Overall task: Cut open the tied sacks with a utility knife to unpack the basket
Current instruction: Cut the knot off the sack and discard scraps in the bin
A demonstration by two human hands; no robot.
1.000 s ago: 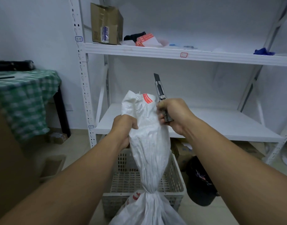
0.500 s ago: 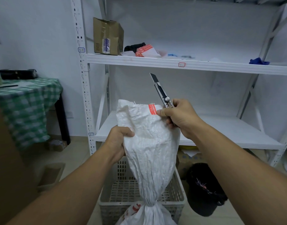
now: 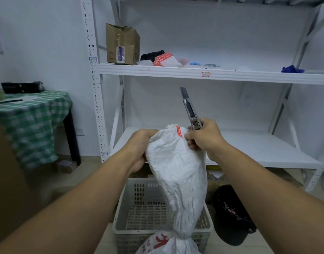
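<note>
A white woven sack (image 3: 177, 173) hangs upside down in front of me, its tied neck low near the frame's bottom edge and red print on the flared end below the knot. My left hand (image 3: 141, 149) grips the sack's upper left side. My right hand (image 3: 203, 138) pinches the sack's upper right corner, beside a red label, and also grips a utility knife (image 3: 189, 109) whose extended blade points up and slightly left. A grey slotted plastic basket (image 3: 139, 204) stands on the floor under the sack.
A white metal shelf rack (image 3: 194, 73) stands straight ahead, with a cardboard box (image 3: 121, 44), red-white packets and a blue cloth on its upper shelf. A table with a green checked cloth (image 3: 29, 118) is at the left. A black bag (image 3: 230, 215) lies right of the basket.
The sack's top has dropped lower in view and both hands with it. The knife now tilts more upright. My left hand has shifted up onto the sack's top corner.
</note>
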